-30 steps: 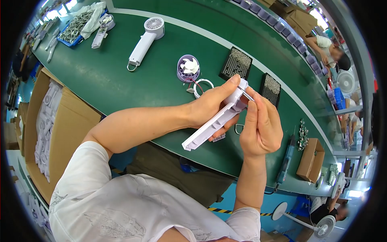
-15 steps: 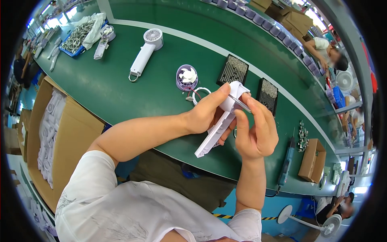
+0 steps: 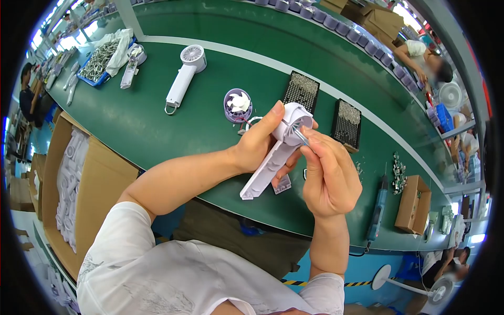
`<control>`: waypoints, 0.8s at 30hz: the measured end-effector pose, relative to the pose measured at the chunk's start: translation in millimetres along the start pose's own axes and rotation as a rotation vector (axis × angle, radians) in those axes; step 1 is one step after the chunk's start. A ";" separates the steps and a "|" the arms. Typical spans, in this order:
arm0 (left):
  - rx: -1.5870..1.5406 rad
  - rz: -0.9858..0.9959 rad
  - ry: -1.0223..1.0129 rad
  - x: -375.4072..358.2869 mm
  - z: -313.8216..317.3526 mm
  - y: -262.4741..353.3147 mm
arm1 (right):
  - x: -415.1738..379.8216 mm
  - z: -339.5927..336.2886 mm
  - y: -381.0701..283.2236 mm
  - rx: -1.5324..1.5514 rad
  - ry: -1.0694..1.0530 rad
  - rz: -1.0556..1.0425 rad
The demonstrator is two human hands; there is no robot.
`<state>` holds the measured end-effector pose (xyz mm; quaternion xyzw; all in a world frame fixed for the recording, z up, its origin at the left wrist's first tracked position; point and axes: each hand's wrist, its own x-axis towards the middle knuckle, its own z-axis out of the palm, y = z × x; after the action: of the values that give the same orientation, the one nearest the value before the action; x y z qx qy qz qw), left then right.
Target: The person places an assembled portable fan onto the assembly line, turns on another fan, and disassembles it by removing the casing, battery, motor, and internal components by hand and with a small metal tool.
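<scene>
My left hand (image 3: 251, 149) grips a white handheld-fan housing half (image 3: 265, 170), its round head up and its hollow handle slanting down toward me. Pinched in my right hand (image 3: 332, 181) is a slim metal tool (image 3: 300, 135), perhaps tweezers, its tip at the slotted inside of the head. Just beyond my left hand lies a purple fan motor unit (image 3: 238, 105) with white blades and thin wires. A white ring (image 3: 253, 123) beside it is partly hidden by my hand. A small pale part (image 3: 282, 185) shows below the housing.
Two black trays of small metal pieces (image 3: 301, 89) (image 3: 346, 123) stand beyond my hands. An assembled fan (image 3: 184, 79) lies left. At right are an electric screwdriver (image 3: 378, 210) and a small carton (image 3: 415, 205). A large carton of white parts (image 3: 100, 184) stands at lower left.
The housing has turned so the inside of its round head faces me, and it has shifted slightly left. The metal tool has moved from across the head to its slotted inside.
</scene>
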<state>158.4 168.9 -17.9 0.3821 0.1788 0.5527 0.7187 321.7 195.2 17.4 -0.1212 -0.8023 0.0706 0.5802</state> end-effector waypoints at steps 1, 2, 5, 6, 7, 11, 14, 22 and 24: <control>0.003 -0.006 0.001 -0.5 -0.3 -1.2 | -0.6 -0.3 0.5 0.019 -0.005 -0.016; 0.016 0.001 0.014 -0.8 0.0 -1.9 | -0.9 0.0 0.6 0.019 0.000 -0.014; 0.039 0.009 0.027 -0.9 0.9 -1.7 | -1.6 1.5 0.7 0.043 0.012 -0.015; 0.044 0.013 0.027 -1.2 1.0 -1.3 | -1.9 2.2 0.3 0.040 0.013 -0.015; 0.048 0.012 0.028 -1.4 0.8 -1.4 | -2.0 2.7 0.0 0.038 0.014 -0.017; 0.070 0.015 -0.027 -3.2 -1.1 -2.4 | -0.9 3.8 -0.2 0.047 0.009 -0.028; 0.067 0.027 -0.042 -3.0 -1.4 -3.3 | -1.5 3.9 -0.2 0.058 0.006 -0.033; 0.026 0.024 -0.040 -4.5 1.2 -2.2 | -0.4 3.6 -3.6 0.065 -0.008 -0.019; 0.054 0.041 -0.049 -4.6 0.4 -2.5 | -0.5 2.8 -4.0 0.063 -0.016 -0.014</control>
<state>158.9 164.2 -20.3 0.4185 0.1680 0.5528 0.7007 318.8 191.3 17.1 -0.0964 -0.8050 0.0928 0.5780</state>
